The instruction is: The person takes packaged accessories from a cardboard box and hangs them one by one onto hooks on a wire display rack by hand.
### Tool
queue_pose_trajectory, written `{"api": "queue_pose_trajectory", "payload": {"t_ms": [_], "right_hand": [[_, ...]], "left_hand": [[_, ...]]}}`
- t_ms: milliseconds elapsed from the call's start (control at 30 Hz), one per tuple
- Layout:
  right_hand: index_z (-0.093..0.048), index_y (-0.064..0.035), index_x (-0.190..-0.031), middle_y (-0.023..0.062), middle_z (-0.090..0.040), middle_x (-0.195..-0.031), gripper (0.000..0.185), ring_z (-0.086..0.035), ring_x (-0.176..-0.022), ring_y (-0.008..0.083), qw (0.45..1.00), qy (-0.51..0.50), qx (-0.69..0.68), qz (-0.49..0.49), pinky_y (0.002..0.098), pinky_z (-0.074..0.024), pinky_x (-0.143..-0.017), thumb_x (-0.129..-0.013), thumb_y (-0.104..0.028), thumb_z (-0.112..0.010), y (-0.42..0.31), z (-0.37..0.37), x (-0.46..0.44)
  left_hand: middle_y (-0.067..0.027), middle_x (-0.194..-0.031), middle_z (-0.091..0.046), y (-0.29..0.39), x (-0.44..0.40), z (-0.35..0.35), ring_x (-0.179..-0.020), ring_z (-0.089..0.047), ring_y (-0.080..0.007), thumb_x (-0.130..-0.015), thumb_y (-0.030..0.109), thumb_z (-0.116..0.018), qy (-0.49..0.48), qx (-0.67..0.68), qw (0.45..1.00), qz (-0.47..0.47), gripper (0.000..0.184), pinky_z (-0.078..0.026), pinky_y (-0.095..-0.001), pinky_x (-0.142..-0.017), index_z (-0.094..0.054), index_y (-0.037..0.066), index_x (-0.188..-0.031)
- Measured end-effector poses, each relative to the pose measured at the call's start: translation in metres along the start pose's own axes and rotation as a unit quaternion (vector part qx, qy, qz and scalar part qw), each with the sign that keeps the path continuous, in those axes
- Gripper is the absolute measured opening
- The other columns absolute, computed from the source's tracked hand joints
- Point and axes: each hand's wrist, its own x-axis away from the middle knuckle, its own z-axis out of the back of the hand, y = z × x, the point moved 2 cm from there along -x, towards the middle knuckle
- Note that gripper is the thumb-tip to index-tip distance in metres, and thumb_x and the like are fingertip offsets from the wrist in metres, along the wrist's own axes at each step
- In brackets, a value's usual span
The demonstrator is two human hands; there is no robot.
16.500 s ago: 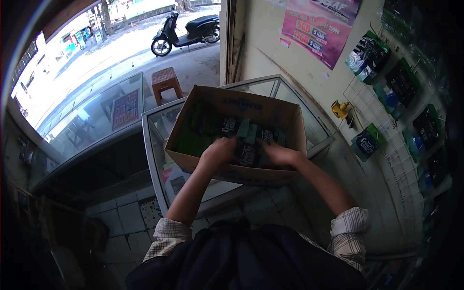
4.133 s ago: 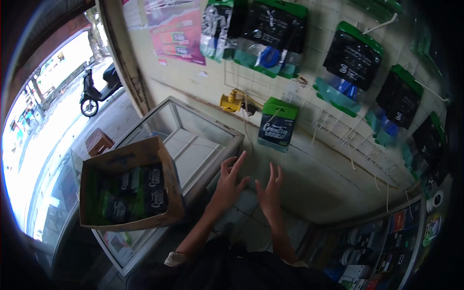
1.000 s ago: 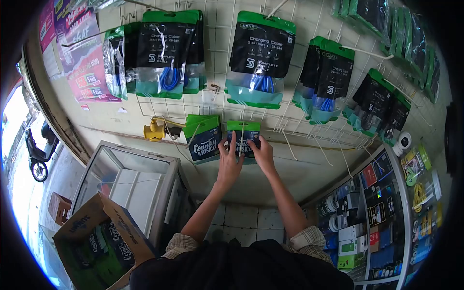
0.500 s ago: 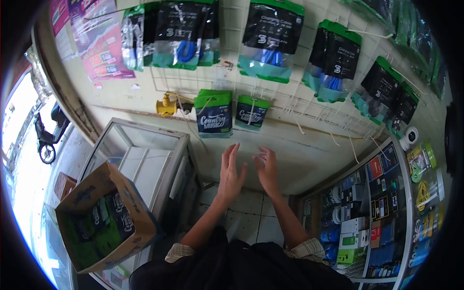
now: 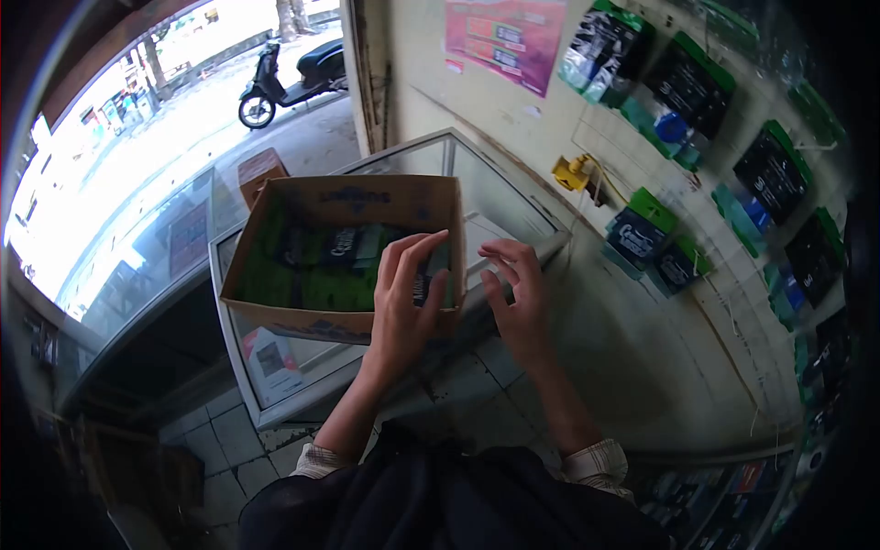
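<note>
My left hand (image 5: 403, 284) is in front of the right end of an open cardboard box (image 5: 302, 317), its fingers apart and holding nothing. Whether it touches the box I cannot tell. Inside the box lie several green and dark blue packets (image 5: 344, 246), partly hidden by that hand. Just right of the box, my right hand (image 5: 518, 298) hangs with fingers spread and slightly curled, nothing in it. The box rests on a glass display case (image 5: 495, 188). On the wall, two green-topped "Country Music" packets (image 5: 639, 234) hang from hooks.
Bigger cable packets (image 5: 687, 92) hang on the wall rack at right. A yellow fitting (image 5: 573, 172) sticks out of the wall. Behind the box stands a small brown carton (image 5: 261, 174). Outside, a scooter (image 5: 293, 82) is parked. More shelved goods (image 5: 715, 495) sit at lower right.
My view has swung left, so the box now lies before my hands and the wall rack has shifted right. Both hands stay bare and open.
</note>
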Motion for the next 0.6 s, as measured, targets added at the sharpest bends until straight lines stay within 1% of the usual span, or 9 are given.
{"api": "queue_pose_trajectory", "payload": {"t_ms": [133,200,233,333,367,433,467,533,600], "right_hand": [[-0.048,-0.0041,-0.118,0.0154,-0.047,-0.116,0.036,-0.053,-0.106,0.0275,0.992,-0.120,0.032,-0.017,0.0367,-0.0427,-0.096,-0.084,-0.004,-0.059,0.000,-0.060,-0.026],[-0.043,-0.0074,-0.126,0.0171,-0.043,-0.123,0.047,-0.049,-0.113,0.0338,0.940,-0.291,0.174,-0.021,0.0391,-0.0407,-0.099,-0.083,-0.014,-0.062,0.009,-0.088,-0.031],[-0.043,-0.0074,-0.126,0.0171,-0.043,-0.123,0.047,-0.049,-0.113,0.0338,0.939,-0.297,0.171,-0.020,0.0391,-0.0407,-0.099,-0.083,-0.014,-0.062,0.016,-0.098,-0.034],[-0.026,-0.0115,-0.141,0.0202,-0.037,-0.133,0.078,-0.037,-0.127,0.0340,0.781,-0.534,0.301,-0.122,0.0388,-0.0364,-0.103,-0.079,-0.028,-0.069,0.049,-0.120,-0.039],[-0.026,-0.0115,-0.141,0.0202,-0.037,-0.133,0.078,-0.037,-0.127,0.0340,0.780,-0.533,0.303,-0.122,0.0388,-0.0364,-0.103,-0.079,-0.028,-0.069,0.054,-0.124,-0.040],[-0.016,-0.0181,-0.144,0.0248,-0.028,-0.140,0.079,-0.037,-0.127,0.0408,0.710,-0.588,0.357,-0.155,0.0441,-0.0349,-0.105,-0.081,-0.024,-0.062,0.068,-0.126,-0.037],[-0.016,-0.0181,-0.144,0.0248,-0.028,-0.140,0.079,-0.037,-0.127,0.0408,0.709,-0.586,0.360,-0.157,0.0441,-0.0349,-0.105,-0.081,-0.024,-0.062,0.078,-0.128,-0.035],[-0.013,-0.0182,-0.145,0.0262,-0.021,-0.144,0.075,-0.039,-0.125,0.0433,0.619,-0.598,0.452,-0.234,0.0451,-0.0364,-0.103,-0.083,-0.018,-0.055,0.094,-0.126,-0.030],[-0.012,-0.0173,-0.145,0.0296,-0.021,-0.143,0.070,-0.042,-0.123,0.0429,0.605,-0.604,0.463,-0.234,0.0437,-0.0373,-0.102,-0.085,-0.016,-0.049,0.099,-0.125,-0.027]], "left_hand": [[-0.0140,-0.108,-0.054,-0.039,-0.005,0.062,-0.101,-0.053,-0.0306,-0.081,0.004,-0.060,0.007,-0.084,0.996,0.040,0.036,-0.043,-0.0387,-0.088,-0.056,0.006,-0.116],[-0.0154,-0.108,-0.055,-0.069,-0.006,0.083,-0.100,-0.055,-0.0329,-0.082,0.010,-0.060,-0.051,-0.056,0.990,0.116,0.034,-0.045,-0.0412,-0.085,-0.054,0.006,-0.116],[-0.0154,-0.108,-0.055,-0.079,-0.006,0.091,-0.100,-0.055,-0.0329,-0.082,0.010,-0.060,-0.047,-0.059,0.990,0.120,0.034,-0.045,-0.0412,-0.085,-0.054,0.006,-0.116],[-0.0207,-0.109,-0.056,-0.104,-0.003,0.099,-0.101,-0.056,-0.0381,-0.084,0.019,-0.059,-0.280,-0.209,0.928,0.130,0.038,-0.045,-0.0446,-0.086,-0.050,0.004,-0.118],[-0.0213,-0.106,-0.059,-0.115,-0.003,0.095,-0.101,-0.057,-0.0375,-0.084,0.021,-0.059,-0.346,-0.209,0.906,0.125,0.038,-0.046,-0.0446,-0.085,-0.050,0.002,-0.116],[-0.0208,-0.102,-0.062,-0.130,-0.006,0.084,-0.099,-0.059,-0.0360,-0.084,0.020,-0.058,-0.447,-0.214,0.853,0.163,0.033,-0.048,-0.0445,-0.082,-0.053,0.002,-0.111],[-0.0208,-0.102,-0.062,-0.131,-0.009,0.079,-0.099,-0.059,-0.0360,-0.084,0.020,-0.058,-0.447,-0.211,0.854,0.161,0.033,-0.048,-0.0445,-0.082,-0.053,0.002,-0.111],[-0.0200,-0.102,-0.063,-0.131,-0.010,0.070,-0.099,-0.060,-0.0344,-0.082,0.017,-0.056,-0.543,-0.266,0.780,0.163,0.027,-0.049,-0.0441,-0.079,-0.057,0.002,-0.105],[-0.0200,-0.103,-0.063,-0.133,-0.008,0.069,-0.100,-0.060,-0.0341,-0.082,0.016,-0.056,-0.550,-0.239,0.788,0.141,0.026,-0.049,-0.0438,-0.080,-0.058,0.002,-0.104]]}}
